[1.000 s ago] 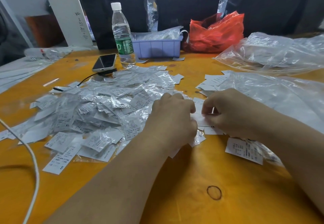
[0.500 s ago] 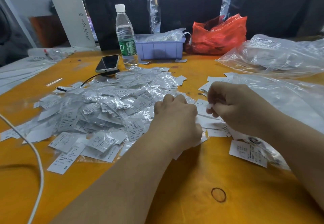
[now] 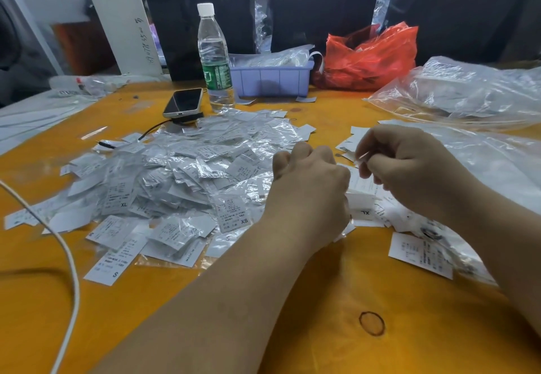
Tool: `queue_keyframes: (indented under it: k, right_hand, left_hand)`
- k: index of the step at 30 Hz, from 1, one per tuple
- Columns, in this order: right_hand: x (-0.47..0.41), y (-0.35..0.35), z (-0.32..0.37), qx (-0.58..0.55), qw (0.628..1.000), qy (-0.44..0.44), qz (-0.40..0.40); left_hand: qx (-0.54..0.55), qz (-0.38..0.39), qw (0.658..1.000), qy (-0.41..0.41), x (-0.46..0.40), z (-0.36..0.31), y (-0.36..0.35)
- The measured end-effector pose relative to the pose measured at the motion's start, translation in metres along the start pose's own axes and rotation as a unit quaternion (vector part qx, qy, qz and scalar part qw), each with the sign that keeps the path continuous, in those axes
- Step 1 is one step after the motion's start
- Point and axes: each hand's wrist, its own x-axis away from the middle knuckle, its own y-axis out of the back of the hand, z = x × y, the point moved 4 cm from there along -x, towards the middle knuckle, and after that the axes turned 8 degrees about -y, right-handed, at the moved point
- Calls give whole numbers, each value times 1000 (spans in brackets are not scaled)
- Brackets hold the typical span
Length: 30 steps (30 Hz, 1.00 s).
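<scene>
Label heap (image 3: 175, 183) blocks left; plastic bags (image 3: 483, 168) crowd right; near table (image 3: 322, 329) passable.

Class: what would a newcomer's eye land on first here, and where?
The shiny heap of bagged labels covers the orange table, left of centre. Right of it, the left hand curls by a label stack; the right hand pinches a clear sleeve. A red bag glows behind.

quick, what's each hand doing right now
left hand: curled, gripping the stack of labels
right hand: pinching a thin clear strip
</scene>
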Motion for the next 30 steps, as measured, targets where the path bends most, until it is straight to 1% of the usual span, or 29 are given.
queue_keyframes:
  k: [3,5,7,9,11,13,15,17,21,25,28,30]
  right_hand:
    - [-3,9,-1,-107,993,-15,-44]
    - [-4,10,-3,-170,984,-36,-45]
    - [-5,9,-5,-226,972,-57,-24]
    - [-5,6,-6,-253,965,-74,0]
    - [-4,4,-6,-265,960,-84,27]
    - [-2,-1,-4,-272,957,-80,67]
    - [2,-6,2,-291,946,-66,123]
    - [6,-10,7,-300,938,-48,165]
    - [12,-15,16,-275,944,-13,179]
    - [10,-14,13,-290,942,-25,169]
    - [11,-17,15,-277,938,-30,208]
    - [13,-19,16,-276,930,-40,241]
  left_hand:
    - [90,-80,992,21,0,1,15]
    - [191,-109,973,67,2,7,25]
    - [307,-116,935,134,4,18,31]
    - [401,-131,886,195,6,28,33]
    - [459,-139,846,233,6,33,33]
    - [495,-139,822,244,6,32,31]
    - [509,-133,814,247,6,33,30]
    - [513,-122,812,250,6,32,29]
    - [526,-89,812,238,6,26,27]
    - [557,-60,803,201,5,20,27]
    - [558,-52,809,177,4,20,27]
    - [551,-60,814,175,4,22,29]
